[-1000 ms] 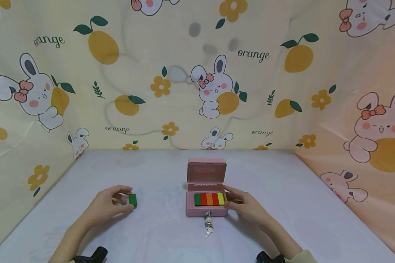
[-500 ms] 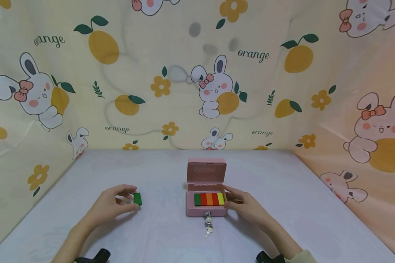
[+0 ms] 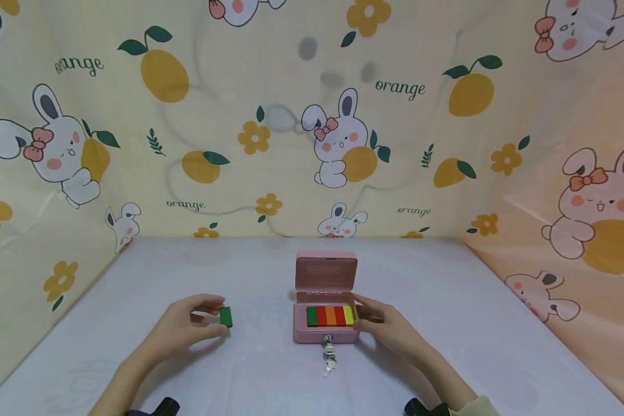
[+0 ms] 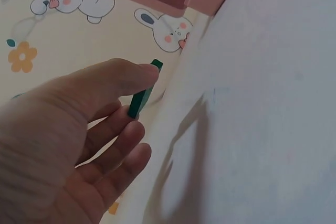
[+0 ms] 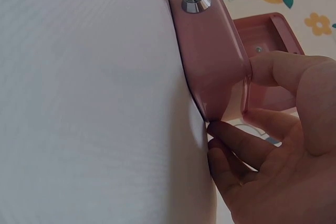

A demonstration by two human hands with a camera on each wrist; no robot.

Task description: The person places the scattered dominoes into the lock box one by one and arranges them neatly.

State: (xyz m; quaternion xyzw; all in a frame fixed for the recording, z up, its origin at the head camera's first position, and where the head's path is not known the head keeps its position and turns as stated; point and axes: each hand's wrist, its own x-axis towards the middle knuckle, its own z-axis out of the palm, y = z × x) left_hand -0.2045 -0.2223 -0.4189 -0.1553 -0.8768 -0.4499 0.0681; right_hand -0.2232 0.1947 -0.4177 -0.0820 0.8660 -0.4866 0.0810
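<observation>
A green domino-like block [image 3: 226, 316] is pinched between the thumb and a finger of my left hand [image 3: 184, 326], raised over the white table left of the box. In the left wrist view the same green block [image 4: 144, 90] stands on edge, partly covered by the thumb. The pink metal cash box [image 3: 301, 335] stands with its lid [image 3: 326, 273] up. A row of green, red, orange and yellow blocks [image 3: 330, 316] lies inside. My right hand [image 3: 390, 326] grips the box's right end, thumb near the front corner and a finger farther back, as the right wrist view shows.
From the lock [image 5: 196, 1] on the box's front hangs a ring with keys [image 3: 330, 364]. The white tabletop [image 3: 260, 375] runs back to a cream backdrop [image 3: 270, 69] printed with rabbits and oranges. Wrist cameras [image 3: 166, 407] sit at the frame's bottom.
My left hand has moved right with the green block, closer to the box. The right hand and the box have stayed in place.
</observation>
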